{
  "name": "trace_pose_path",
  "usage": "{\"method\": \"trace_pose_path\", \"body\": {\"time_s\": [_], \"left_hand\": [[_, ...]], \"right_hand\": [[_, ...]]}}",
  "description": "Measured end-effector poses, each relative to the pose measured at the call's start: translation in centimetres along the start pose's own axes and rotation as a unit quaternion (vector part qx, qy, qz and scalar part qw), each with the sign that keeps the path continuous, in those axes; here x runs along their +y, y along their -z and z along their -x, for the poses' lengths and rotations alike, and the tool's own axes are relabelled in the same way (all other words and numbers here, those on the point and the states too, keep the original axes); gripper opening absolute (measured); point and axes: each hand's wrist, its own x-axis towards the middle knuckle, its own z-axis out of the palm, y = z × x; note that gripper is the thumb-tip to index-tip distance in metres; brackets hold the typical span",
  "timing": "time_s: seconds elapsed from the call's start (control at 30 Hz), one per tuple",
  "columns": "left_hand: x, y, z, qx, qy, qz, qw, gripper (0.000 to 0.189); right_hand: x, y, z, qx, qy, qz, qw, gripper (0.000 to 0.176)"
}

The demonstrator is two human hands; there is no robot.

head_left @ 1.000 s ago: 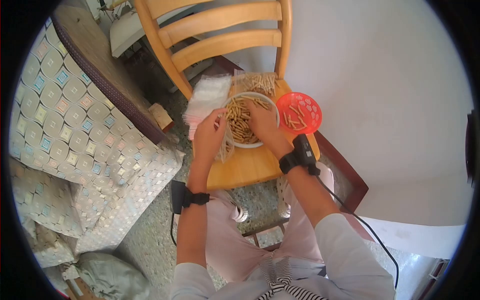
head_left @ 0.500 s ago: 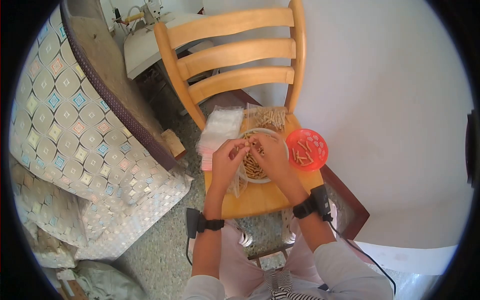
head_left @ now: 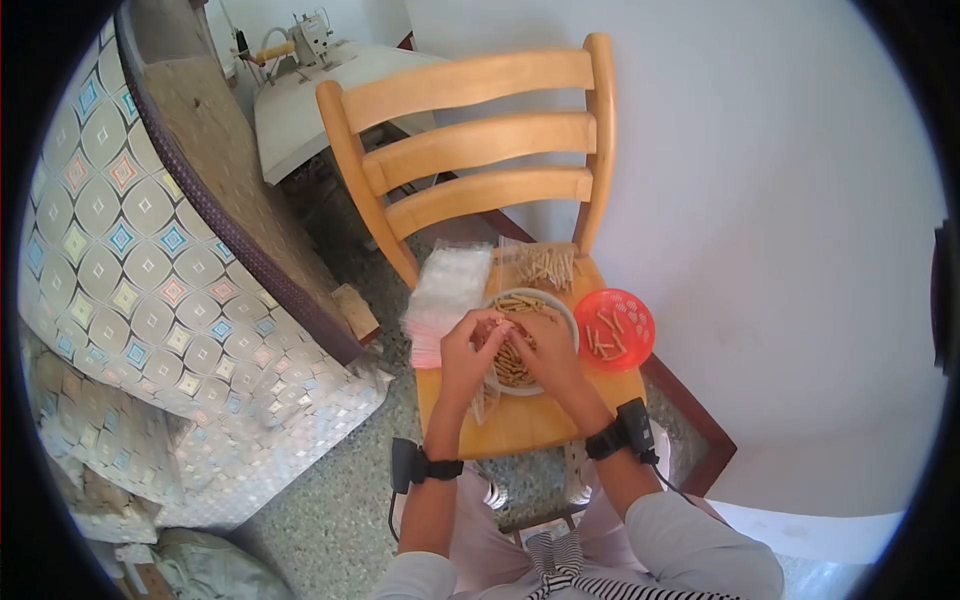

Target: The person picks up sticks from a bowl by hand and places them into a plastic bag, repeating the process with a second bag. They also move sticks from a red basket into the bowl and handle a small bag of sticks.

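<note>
Both hands meet over a white bowl (head_left: 517, 393) full of short brown stick-like pieces (head_left: 513, 372) on the chair seat. My left hand (head_left: 468, 350) is closed, its thumb and fingers pinched together at the bowl's left side. Against its fingertips, my right hand (head_left: 548, 348) is closed too, above the bowl's right part. What they pinch is small and mostly hidden by the fingers. Part of a clear plastic bag (head_left: 484, 403) shows below my left hand, by the bowl's edge.
A red perforated basket (head_left: 648, 335) with several sticks stands right of the bowl. Behind are a bag of sticks (head_left: 547, 268) and a stack of clear bags (head_left: 450, 280). The wooden chair's backrest (head_left: 470, 145) rises beyond; a patterned cover (head_left: 180, 260) hangs left.
The view has tilted, so the chair and bowl sit lower in the picture. My hands stay together over the bowl, fingertips now pressed closer, with my right fingers curled more.
</note>
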Motion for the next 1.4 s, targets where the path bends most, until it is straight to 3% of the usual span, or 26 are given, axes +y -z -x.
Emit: {"method": "trace_pose_path", "body": {"time_s": [0.17,0.3,0.33,0.43,0.47,0.53,0.67,0.77,0.83,0.97,1.07,1.23,1.4], "left_hand": [[-0.6,-0.5,-0.3,0.01,0.02,0.04,0.999,0.017],[-0.1,-0.3,-0.8,-0.014,0.077,0.058,0.995,0.016],[0.2,-0.2,-0.9,-0.023,0.061,0.045,0.997,0.015],[-0.1,-0.6,-1.6,-0.028,0.032,0.036,0.998,0.015],[-0.4,-0.9,-1.2,-0.023,0.035,0.036,0.998,0.017],[0.4,-0.9,-1.3,-0.026,0.03,0.047,0.998,0.018],[1.4,-0.9,-1.1,-0.038,0.042,0.076,0.995,0.018],[2.1,-0.4,-1.3,-0.061,0.055,0.072,0.994,0.015],[2.2,-0.1,-1.6,-0.055,0.03,0.073,0.995,0.015],[2.3,0.3,-1.3,-0.052,-0.038,0.123,0.99,0.018],[1.7,0.1,-1.2,-0.059,-0.009,0.193,0.979,0.017],[2.4,-0.5,-1.0,-0.068,0.046,0.17,0.982,0.016],[2.6,-0.4,-0.7,-0.063,0.017,0.14,0.988,0.018]], "right_hand": [[1.1,0.2,-1.1,0.034,0.036,-0.008,0.999,0.027],[0.6,0.9,-1.1,0.076,-0.059,-0.125,0.987,0.029],[0.1,1.0,-1.1,0.091,-0.087,-0.19,0.974,0.029],[-1.4,2.3,-1.6,0.076,-0.093,-0.225,0.967,0.024],[-1.3,2.6,-1.6,0.075,-0.098,-0.223,0.967,0.024],[-1.4,2.8,-1.7,0.069,-0.02,-0.156,0.985,0.021],[-2.7,3.9,-1.6,0.051,-0.033,-0.12,0.991,0.018],[-3.0,4.2,-1.8,0.064,0.014,-0.058,0.996,0.016],[-3.6,5.2,-1.8,0.051,-0.021,-0.008,0.998,0.015],[-3.2,5.7,-1.4,0.05,-0.053,-0.022,0.997,0.016],[-3.1,5.9,-1.4,0.052,-0.001,0.005,0.999,0.015],[-4.1,5.8,-1.6,0.099,0.028,-0.097,0.99,0.022],[-5.6,5.8,-1.7,0.091,-0.026,-0.099,0.991,0.021]]}}
